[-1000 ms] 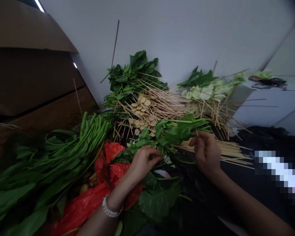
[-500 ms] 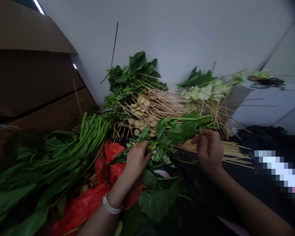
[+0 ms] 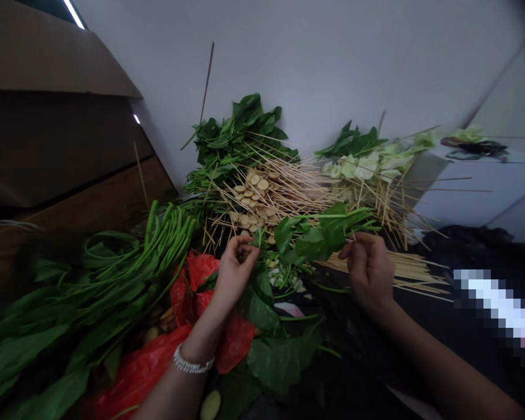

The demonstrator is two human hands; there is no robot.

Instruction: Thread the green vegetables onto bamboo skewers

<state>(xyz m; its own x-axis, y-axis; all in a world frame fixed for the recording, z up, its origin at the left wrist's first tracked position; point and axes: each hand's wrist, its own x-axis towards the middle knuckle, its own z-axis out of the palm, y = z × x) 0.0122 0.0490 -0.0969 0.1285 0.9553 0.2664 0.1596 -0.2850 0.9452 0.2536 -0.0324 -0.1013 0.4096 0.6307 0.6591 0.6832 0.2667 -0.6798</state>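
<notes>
My right hand (image 3: 368,269) is closed around a skewer threaded with green leaves (image 3: 317,232), which stick out to the left at chest height. My left hand (image 3: 233,270), with a bead bracelet at the wrist, pinches the stem of a large green leaf (image 3: 259,303) lifted from the loose leaves below. Between my hands lies a small heap of chopped stems (image 3: 283,274). Beyond them is a pile of skewers with round pale slices (image 3: 254,204) and a bundle of bare bamboo skewers (image 3: 409,268) to the right.
Long green stalks and leaves (image 3: 126,262) fill the left side over a red plastic bag (image 3: 157,361). Leafy bunches (image 3: 240,134) and pale cabbage skewers (image 3: 367,166) lean at the white wall. Brown cardboard (image 3: 56,146) stands at the left. A blurred patch sits at the right.
My left hand has risen from the leaf pile with a leaf pinched in it. My right hand keeps its leaf skewer in nearly the same place.
</notes>
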